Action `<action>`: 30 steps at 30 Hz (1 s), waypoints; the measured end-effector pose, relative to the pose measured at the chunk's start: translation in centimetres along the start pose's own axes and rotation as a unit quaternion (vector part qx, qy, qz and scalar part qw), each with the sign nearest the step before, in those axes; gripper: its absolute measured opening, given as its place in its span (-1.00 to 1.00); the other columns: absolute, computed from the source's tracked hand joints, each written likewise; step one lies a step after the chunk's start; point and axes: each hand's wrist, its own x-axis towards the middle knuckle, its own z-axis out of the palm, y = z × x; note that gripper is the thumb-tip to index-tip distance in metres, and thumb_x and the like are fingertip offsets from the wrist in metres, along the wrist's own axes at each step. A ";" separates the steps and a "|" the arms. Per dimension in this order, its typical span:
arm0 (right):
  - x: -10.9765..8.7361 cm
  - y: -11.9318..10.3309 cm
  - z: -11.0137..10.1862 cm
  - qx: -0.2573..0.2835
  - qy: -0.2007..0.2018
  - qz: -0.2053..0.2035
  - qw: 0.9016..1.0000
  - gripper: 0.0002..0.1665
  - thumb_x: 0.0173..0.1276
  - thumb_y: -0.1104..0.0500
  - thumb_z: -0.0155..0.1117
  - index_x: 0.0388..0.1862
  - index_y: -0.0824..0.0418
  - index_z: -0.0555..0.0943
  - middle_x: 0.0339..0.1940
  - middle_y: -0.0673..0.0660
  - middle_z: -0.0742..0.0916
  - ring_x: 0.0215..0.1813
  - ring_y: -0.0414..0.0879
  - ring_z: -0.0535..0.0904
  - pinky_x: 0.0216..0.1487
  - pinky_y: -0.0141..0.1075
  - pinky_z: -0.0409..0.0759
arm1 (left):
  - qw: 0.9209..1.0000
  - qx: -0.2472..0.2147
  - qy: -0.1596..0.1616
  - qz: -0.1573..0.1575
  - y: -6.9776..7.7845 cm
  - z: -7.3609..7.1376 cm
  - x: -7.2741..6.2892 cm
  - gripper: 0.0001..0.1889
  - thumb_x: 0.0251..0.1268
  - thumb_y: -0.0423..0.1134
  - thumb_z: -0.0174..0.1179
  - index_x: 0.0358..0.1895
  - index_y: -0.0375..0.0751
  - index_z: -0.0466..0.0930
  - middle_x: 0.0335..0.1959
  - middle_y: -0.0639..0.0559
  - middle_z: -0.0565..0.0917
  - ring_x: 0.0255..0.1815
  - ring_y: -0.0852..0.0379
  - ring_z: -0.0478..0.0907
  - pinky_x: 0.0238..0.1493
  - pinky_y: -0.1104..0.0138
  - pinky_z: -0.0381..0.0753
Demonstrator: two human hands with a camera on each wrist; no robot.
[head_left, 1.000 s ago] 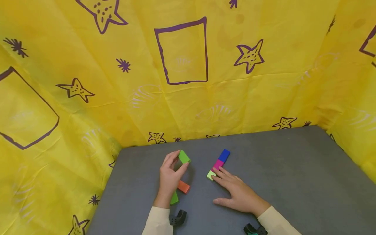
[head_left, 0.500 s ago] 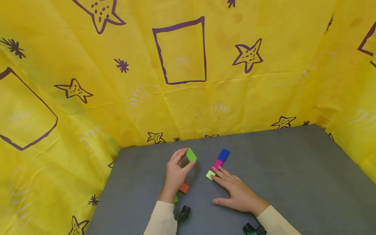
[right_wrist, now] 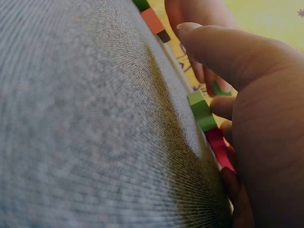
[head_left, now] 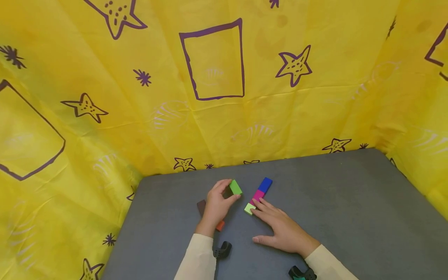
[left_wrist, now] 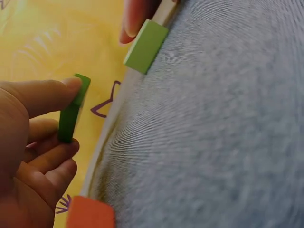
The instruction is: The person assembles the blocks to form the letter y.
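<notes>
My left hand (head_left: 215, 206) pinches a green block (head_left: 236, 188) between thumb and fingertips; the left wrist view shows this green block (left_wrist: 71, 111) held near the fingertips. To its right, three blocks lie end to end in a slanted row: blue (head_left: 265, 184) at the far end, magenta (head_left: 257, 196) in the middle, light green (head_left: 249, 209) nearest. Flat and spread, my right hand (head_left: 285, 229) rests its fingertips at the magenta and light green blocks. Beside those fingers, the right wrist view has the light green block (right_wrist: 202, 112) and magenta block (right_wrist: 219, 147).
A dark brown block (head_left: 201, 207) and an orange block (head_left: 220, 225) lie by my left wrist, partly covered by it. The grey table (head_left: 332, 194) meets a yellow patterned cloth (head_left: 217, 128) at the back and sides.
My left hand has moved right with the green block, closer to the row. The brown block has come into view, while another green block has become hidden behind the left arm. My right hand stays put.
</notes>
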 end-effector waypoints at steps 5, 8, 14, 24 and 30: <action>0.1 -0.1 0.0 0.003 -0.006 0.008 1.000 -0.01 0.48 -0.37 0.43 0.68 0.12 0.46 0.78 0.05 0.27 0.78 0.11 0.00 0.49 0.44 0.23 | 0.998 0.052 -0.029 -0.010 -0.1 0.5 0.0 -0.33 0.36 -0.16 0.59 0.49 -0.21 0.61 0.42 -0.06 0.61 0.45 -0.12 0.53 0.42 -0.07 0.51; 0.1 -0.1 0.0 0.001 -0.009 0.013 1.000 -0.01 0.48 -0.38 0.42 0.68 0.11 0.46 0.78 0.05 0.26 0.78 0.10 0.00 0.49 0.44 0.22 | 0.997 0.064 -0.046 -0.020 -0.2 0.7 0.0 -0.27 0.38 -0.14 0.58 0.56 -0.16 0.54 0.49 -0.07 0.57 0.51 -0.14 0.47 0.46 -0.11 0.45; 0.1 -0.1 -0.1 0.000 -0.008 0.011 1.000 -0.01 0.48 -0.38 0.42 0.68 0.12 0.46 0.78 0.06 0.27 0.78 0.11 0.00 0.49 0.44 0.22 | 0.995 0.073 -0.069 -0.029 -0.2 1.0 -0.1 -0.22 0.38 -0.12 0.58 0.61 -0.12 0.49 0.53 -0.10 0.53 0.56 -0.20 0.41 0.48 -0.18 0.40; 0.2 0.1 0.1 0.000 -0.010 0.006 1.000 -0.01 0.49 -0.39 0.41 0.69 0.10 0.44 0.78 0.03 0.25 0.78 0.10 -0.01 0.48 0.46 0.23 | 0.995 0.051 -0.080 -0.033 -0.6 0.6 -0.3 -0.21 0.35 -0.17 0.59 0.61 -0.12 0.47 0.47 -0.02 0.59 0.54 -0.11 0.43 0.51 -0.14 0.37; 0.1 0.1 0.0 -0.004 -0.010 0.009 1.000 0.00 0.48 -0.40 0.41 0.70 0.08 0.44 0.78 0.05 0.25 0.78 0.10 -0.01 0.48 0.46 0.23 | 0.995 0.047 -0.091 -0.023 -0.7 0.6 -0.4 -0.24 0.36 -0.18 0.59 0.60 -0.09 0.50 0.44 0.01 0.61 0.56 -0.10 0.42 0.51 -0.13 0.37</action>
